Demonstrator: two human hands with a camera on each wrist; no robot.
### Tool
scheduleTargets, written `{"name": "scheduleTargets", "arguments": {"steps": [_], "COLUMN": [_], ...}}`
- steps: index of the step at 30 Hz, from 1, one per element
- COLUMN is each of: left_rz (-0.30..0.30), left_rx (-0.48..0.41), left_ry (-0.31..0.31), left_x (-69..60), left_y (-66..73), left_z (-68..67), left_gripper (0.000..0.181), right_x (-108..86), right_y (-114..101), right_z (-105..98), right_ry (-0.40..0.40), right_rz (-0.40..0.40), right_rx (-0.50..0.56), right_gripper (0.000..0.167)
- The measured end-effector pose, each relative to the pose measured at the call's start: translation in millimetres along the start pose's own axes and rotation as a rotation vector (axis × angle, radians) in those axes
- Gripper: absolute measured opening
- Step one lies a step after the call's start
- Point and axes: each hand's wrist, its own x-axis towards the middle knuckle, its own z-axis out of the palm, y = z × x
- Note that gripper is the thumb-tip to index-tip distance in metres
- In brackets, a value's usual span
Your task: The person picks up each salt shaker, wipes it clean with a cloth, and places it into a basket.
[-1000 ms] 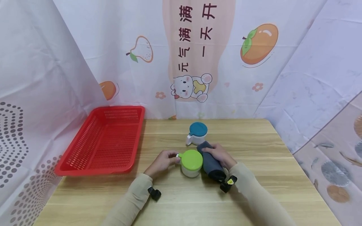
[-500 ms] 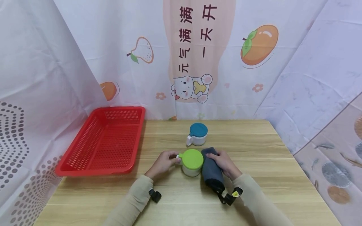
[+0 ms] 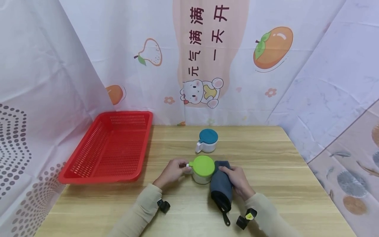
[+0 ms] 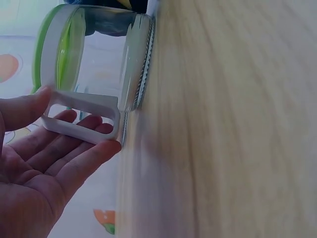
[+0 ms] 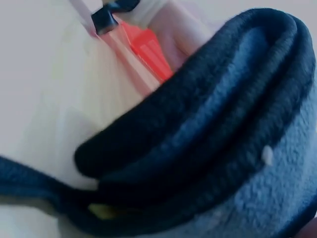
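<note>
A clear jar with a lime-green lid [image 3: 203, 166] stands upright on the table. My left hand [image 3: 173, 171] holds it by its white handle [image 4: 94, 100], thumb on the lid end and fingers around the far side. Against the jar's right side is a folded grey cloth [image 3: 221, 186] with black edging and a hanging loop [image 3: 226, 218]. My right hand [image 3: 238, 179] grips this cloth from the right, thumb on top. In the right wrist view the cloth's thick black folds [image 5: 198, 134] fill much of the picture and hide the right fingers.
Behind the green-lidded jar stands a similar white-handled jar with a blue lid [image 3: 208, 136]. A red plastic basket [image 3: 134, 174] sits at the left of the wooden table [image 3: 266, 158]. Printed curtains [image 3: 165, 82] hang along the back and sides.
My right hand has drawn the cloth down the jar's right side toward me and turned it, so its loop now shows. My left hand keeps its hold; the jar has barely moved.
</note>
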Motion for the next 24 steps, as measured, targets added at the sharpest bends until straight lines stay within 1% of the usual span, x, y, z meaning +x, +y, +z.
{"name": "scheduleTargets", "arguments": {"steps": [2, 6, 7, 10, 13, 17, 20, 22, 24], "left_rz": [0.000, -0.017, -0.022, -0.049, -0.054, -0.042, -0.038, -0.042, -0.049], "left_rx": [0.008, -0.012, -0.013, -0.015, -0.006, -0.003, -0.004, -0.013, -0.019], "left_ry": [0.007, -0.030, -0.038, -0.041, -0.037, -0.055, -0.074, -0.084, -0.095], "left_x": [-2.0, -2.3, -1.7, -0.2, 0.8, 0.1, 0.9, 2.2, 3.1], "left_y": [-2.4, -5.6, -6.1, -4.7, -1.3, 0.8, 0.1, -0.9, -0.3], "left_z": [0.3, 2.5, 2.4, 0.5, -1.5, -3.3, -2.1, -0.4, 1.1], "left_gripper": [0.008, 0.015, 0.016, 0.015, 0.016, 0.018, 0.017, 0.015, 0.013], "right_x": [-4.9, -16.8, -19.4, -24.0, -28.0, -34.2, -39.0, -41.4, -42.5], "right_y": [2.0, 8.4, 9.7, 11.7, 13.0, 15.7, 18.3, 19.2, 19.2], "right_z": [3.6, 7.9, 9.1, 14.2, 20.0, 31.9, 41.4, 47.1, 52.4], "right_ry": [0.006, 0.041, 0.039, 0.012, -0.028, -0.026, -0.020, -0.040, -0.076], "right_rz": [0.009, 0.044, 0.056, 0.076, 0.085, 0.096, 0.099, 0.102, 0.108], "right_rx": [0.016, 0.069, 0.087, 0.147, 0.213, 0.287, 0.332, 0.341, 0.329], "right_gripper": [0.046, 0.042, 0.042, 0.049, 0.059, 0.057, 0.055, 0.056, 0.058]}}
